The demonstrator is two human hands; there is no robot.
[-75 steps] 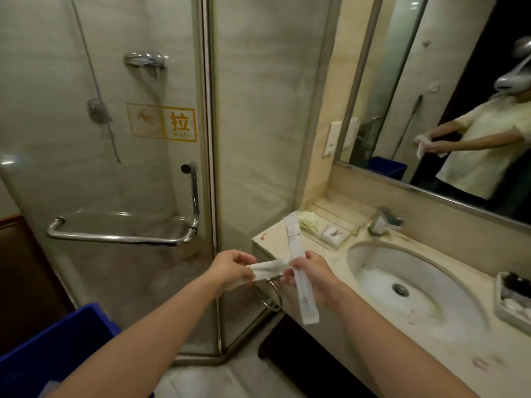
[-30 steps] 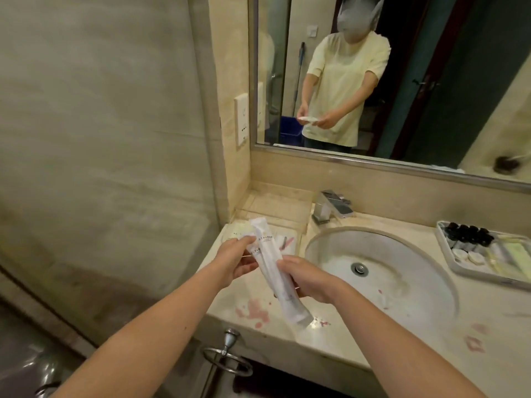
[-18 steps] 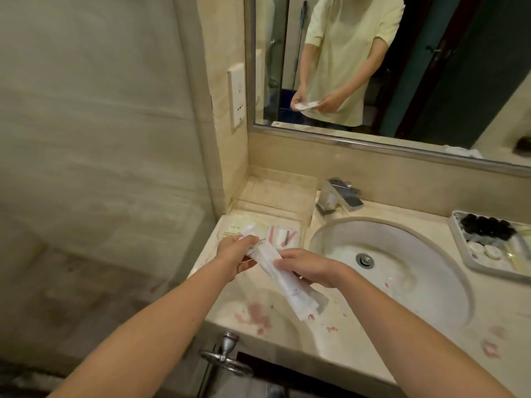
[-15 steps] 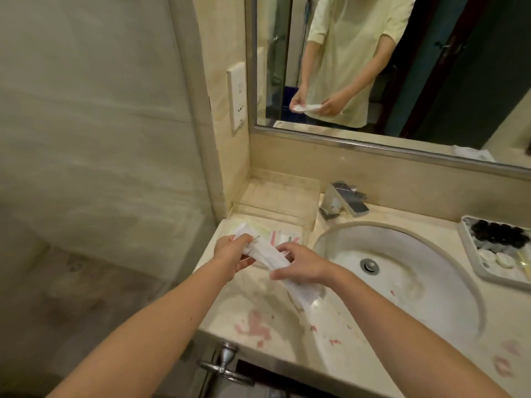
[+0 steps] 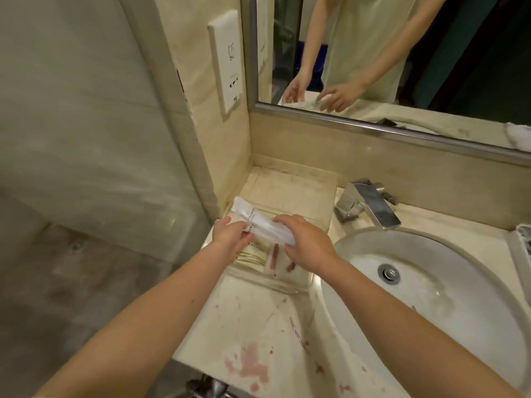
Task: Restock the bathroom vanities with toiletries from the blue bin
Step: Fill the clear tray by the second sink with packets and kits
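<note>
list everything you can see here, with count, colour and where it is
long packet: 1, white, held over the clear tray
clear tray: 1, transparent, on the counter left of the sink
small packets: at least 2, white with gold or red marks, in the clear tray
counter: 1, cream with reddish stains, around the sink
sink: 1, white, set in the counter
drain: 1, chrome, sink bottom
faucet: 1, chrome, behind the sink
mirror: 1, steel-framed, back wall
socket panel: 1, white, side wall
second tray: 1, pale, right edge, cut off
blue bin: 1, seen only in the mirror
left hand: pinches the long packet
right hand: grips its other end
</note>
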